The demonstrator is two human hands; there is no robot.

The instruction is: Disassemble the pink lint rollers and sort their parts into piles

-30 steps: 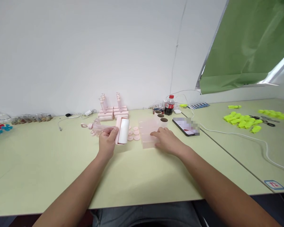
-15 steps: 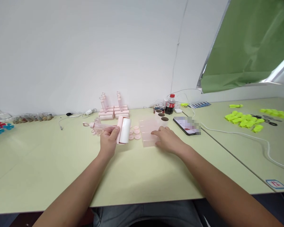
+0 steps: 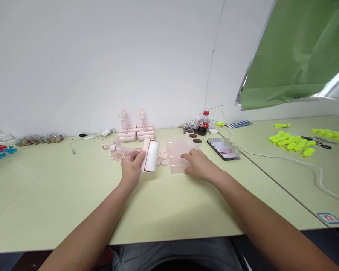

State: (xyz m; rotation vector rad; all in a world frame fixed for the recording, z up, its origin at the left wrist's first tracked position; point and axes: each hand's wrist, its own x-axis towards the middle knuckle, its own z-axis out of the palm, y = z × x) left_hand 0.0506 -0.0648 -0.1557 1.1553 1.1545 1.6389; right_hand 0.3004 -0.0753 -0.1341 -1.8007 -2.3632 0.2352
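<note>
My left hand [image 3: 132,168] is closed around a pink lint roller [image 3: 150,155] where its handle meets the head. The white roll faces right, and the clear pink handle points left. My right hand [image 3: 200,164] has its thumb and bent fingers at the right end of a translucent pink cover [image 3: 178,168], the nearest of several lying in a row. Part of that cover is hidden behind the fingers. Small round pink caps [image 3: 164,162] lie between the held roller and the covers. Behind the left hand, more clear pink handles [image 3: 116,147] rest on the table.
Finished-looking pink lint rollers [image 3: 145,131] stand against the wall. White paper rolls with brown cores [image 3: 197,141] stand behind my right hand, near a cola bottle [image 3: 204,124] and a phone [image 3: 224,149]. Neon yellow pieces [image 3: 289,142] and scissors [image 3: 323,146] lie far right.
My left hand has shifted slightly to the right with the lint roller. My right hand stays at the covers, almost unmoved.
</note>
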